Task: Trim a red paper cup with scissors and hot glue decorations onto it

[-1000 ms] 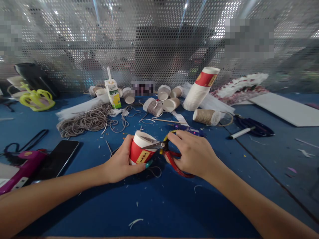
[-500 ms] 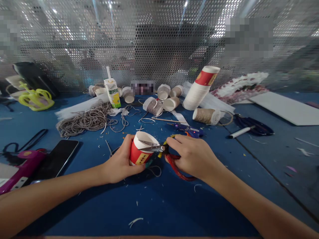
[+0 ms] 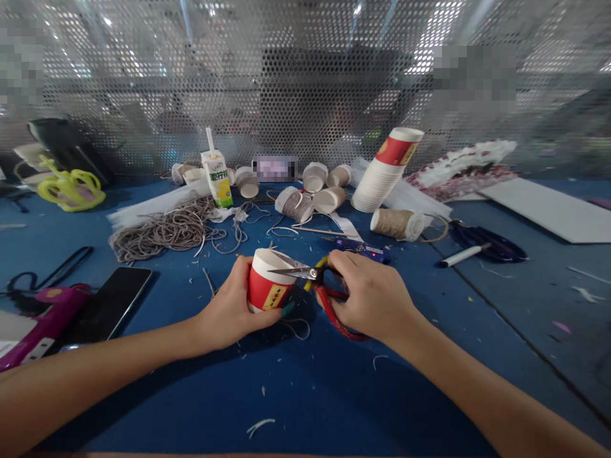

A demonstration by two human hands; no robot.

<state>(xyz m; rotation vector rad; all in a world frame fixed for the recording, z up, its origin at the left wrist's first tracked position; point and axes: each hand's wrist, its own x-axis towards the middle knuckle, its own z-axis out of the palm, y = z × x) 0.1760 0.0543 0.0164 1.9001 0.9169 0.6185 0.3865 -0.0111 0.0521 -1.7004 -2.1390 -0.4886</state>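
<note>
My left hand (image 3: 228, 312) is wrapped round a red and white paper cup (image 3: 267, 286), holding it tilted just above the blue table (image 3: 296, 394). My right hand (image 3: 371, 298) grips red-handled scissors (image 3: 319, 283). Their blades point left and lie across the cup's white rim. Both hands meet at the middle of the table, close in front of me.
Behind the hands lie a tangle of grey cord (image 3: 162, 232), a drink carton (image 3: 217, 178), several twine-wrapped cups (image 3: 296, 205), a leaning cup stack (image 3: 386, 170), a purple glue gun (image 3: 365, 249) and a marker (image 3: 461, 256). A phone (image 3: 112, 304) lies at left. Perforated metal screen at the back.
The scissor blades have shifted slightly along the cup's rim and the cup has turned a little in my left hand. Both hands stay at the same spot.
</note>
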